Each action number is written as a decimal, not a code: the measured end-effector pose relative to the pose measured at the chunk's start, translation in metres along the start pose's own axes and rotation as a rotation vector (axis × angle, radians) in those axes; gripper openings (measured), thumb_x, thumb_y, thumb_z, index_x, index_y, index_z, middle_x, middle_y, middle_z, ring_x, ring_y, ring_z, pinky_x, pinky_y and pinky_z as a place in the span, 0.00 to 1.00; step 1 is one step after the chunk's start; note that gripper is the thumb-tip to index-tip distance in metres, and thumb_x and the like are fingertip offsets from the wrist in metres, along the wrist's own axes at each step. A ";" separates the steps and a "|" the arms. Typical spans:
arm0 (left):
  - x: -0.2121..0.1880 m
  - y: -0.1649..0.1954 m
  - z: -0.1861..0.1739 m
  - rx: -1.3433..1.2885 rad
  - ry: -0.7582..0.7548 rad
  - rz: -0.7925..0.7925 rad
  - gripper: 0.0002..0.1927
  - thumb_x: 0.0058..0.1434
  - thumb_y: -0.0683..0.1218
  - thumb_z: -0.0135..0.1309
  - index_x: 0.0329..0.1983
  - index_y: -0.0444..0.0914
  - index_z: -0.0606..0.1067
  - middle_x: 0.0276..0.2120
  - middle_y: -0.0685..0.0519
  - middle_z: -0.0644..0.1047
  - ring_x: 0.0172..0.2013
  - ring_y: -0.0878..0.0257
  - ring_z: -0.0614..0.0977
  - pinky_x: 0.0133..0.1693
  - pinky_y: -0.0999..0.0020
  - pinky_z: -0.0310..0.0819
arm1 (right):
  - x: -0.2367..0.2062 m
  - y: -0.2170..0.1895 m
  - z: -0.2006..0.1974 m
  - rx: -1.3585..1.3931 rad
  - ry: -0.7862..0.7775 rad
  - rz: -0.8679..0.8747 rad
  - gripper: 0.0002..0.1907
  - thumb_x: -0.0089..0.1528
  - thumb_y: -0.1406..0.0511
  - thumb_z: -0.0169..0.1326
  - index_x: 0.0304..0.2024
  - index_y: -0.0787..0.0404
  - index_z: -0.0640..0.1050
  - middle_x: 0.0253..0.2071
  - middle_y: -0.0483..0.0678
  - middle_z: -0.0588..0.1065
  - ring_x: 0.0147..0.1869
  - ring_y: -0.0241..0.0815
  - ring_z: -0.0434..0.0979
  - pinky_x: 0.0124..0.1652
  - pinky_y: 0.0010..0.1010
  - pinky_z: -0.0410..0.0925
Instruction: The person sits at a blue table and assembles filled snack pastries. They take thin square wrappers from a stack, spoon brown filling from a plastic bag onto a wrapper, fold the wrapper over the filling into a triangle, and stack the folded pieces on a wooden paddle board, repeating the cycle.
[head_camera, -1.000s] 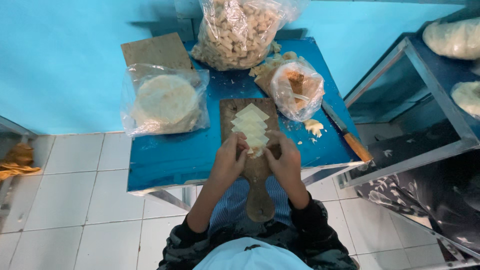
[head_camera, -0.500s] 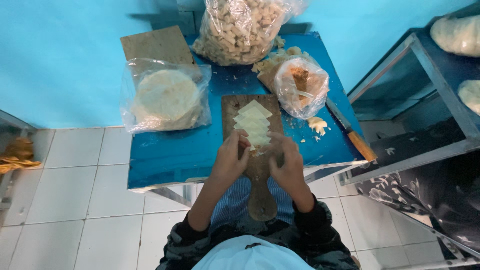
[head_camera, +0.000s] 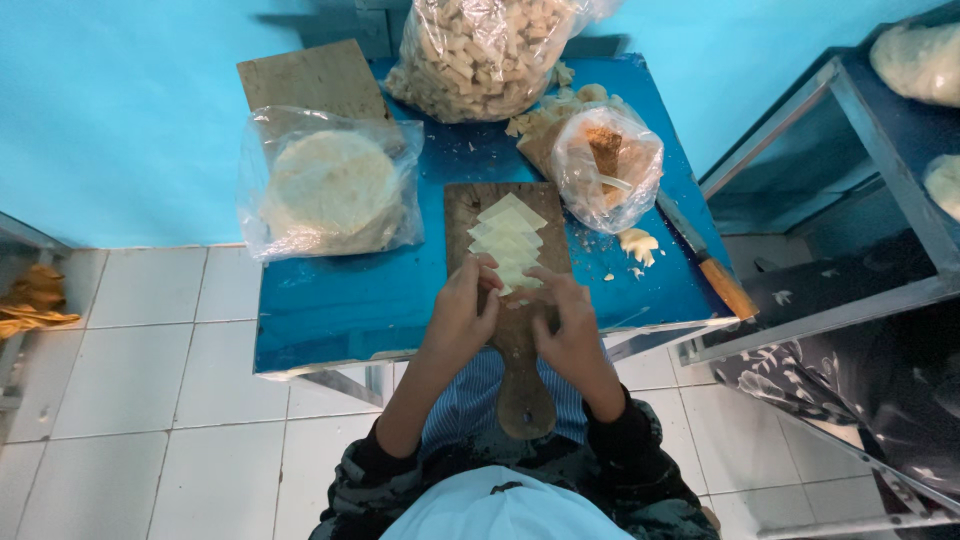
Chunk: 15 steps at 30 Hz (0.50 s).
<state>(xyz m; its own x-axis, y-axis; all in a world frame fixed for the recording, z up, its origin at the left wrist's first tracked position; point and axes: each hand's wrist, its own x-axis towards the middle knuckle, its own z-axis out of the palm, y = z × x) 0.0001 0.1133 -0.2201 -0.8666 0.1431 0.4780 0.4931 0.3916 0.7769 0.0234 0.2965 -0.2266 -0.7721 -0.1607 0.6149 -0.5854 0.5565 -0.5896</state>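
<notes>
A wooden cutting board (head_camera: 460, 215) with a long handle lies on a small blue table (head_camera: 340, 310). On it sits an overlapping row of pale square dough wrappers (head_camera: 508, 232). My left hand (head_camera: 462, 312) and my right hand (head_camera: 568, 322) meet at the near end of the row, fingertips pinching the nearest wrapper. What is between the fingers is mostly hidden.
A clear bag of round flat wrappers (head_camera: 330, 188) lies at the left on a second wooden board (head_camera: 310, 78). A big bag of pale chunks (head_camera: 480, 52) stands at the back. A small bag with brown filling (head_camera: 607, 160) and a knife (head_camera: 708, 262) are at the right, beside a metal shelf (head_camera: 850, 190).
Both hands stay at the near end of the wrapper row, with only small finger movements. The camera view has shifted slightly.
</notes>
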 end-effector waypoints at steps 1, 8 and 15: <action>0.000 0.000 0.000 0.007 -0.001 0.007 0.16 0.59 0.32 0.54 0.50 0.30 0.67 0.38 0.45 0.77 0.40 0.54 0.84 0.41 0.62 0.79 | 0.001 0.002 0.002 0.000 0.073 0.025 0.24 0.57 0.77 0.56 0.56 0.58 0.74 0.54 0.49 0.78 0.57 0.52 0.78 0.54 0.39 0.66; -0.002 0.002 0.001 -0.065 0.017 -0.003 0.16 0.59 0.31 0.53 0.50 0.31 0.68 0.38 0.46 0.77 0.40 0.55 0.84 0.42 0.63 0.79 | 0.008 0.004 0.004 -0.178 0.214 0.087 0.28 0.55 0.70 0.66 0.57 0.60 0.73 0.41 0.45 0.80 0.51 0.50 0.76 0.51 0.40 0.67; -0.002 0.003 0.002 -0.035 0.032 0.014 0.16 0.59 0.31 0.54 0.50 0.32 0.68 0.37 0.45 0.77 0.40 0.54 0.84 0.42 0.63 0.79 | 0.016 -0.003 0.012 -0.103 0.222 0.140 0.28 0.55 0.73 0.64 0.58 0.60 0.73 0.36 0.46 0.79 0.44 0.45 0.80 0.46 0.36 0.70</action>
<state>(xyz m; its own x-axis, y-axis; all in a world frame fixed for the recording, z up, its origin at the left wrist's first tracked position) 0.0030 0.1162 -0.2191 -0.8572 0.1184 0.5012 0.5077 0.3573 0.7839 0.0099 0.2825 -0.2208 -0.7638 0.0997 0.6377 -0.4401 0.6423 -0.6275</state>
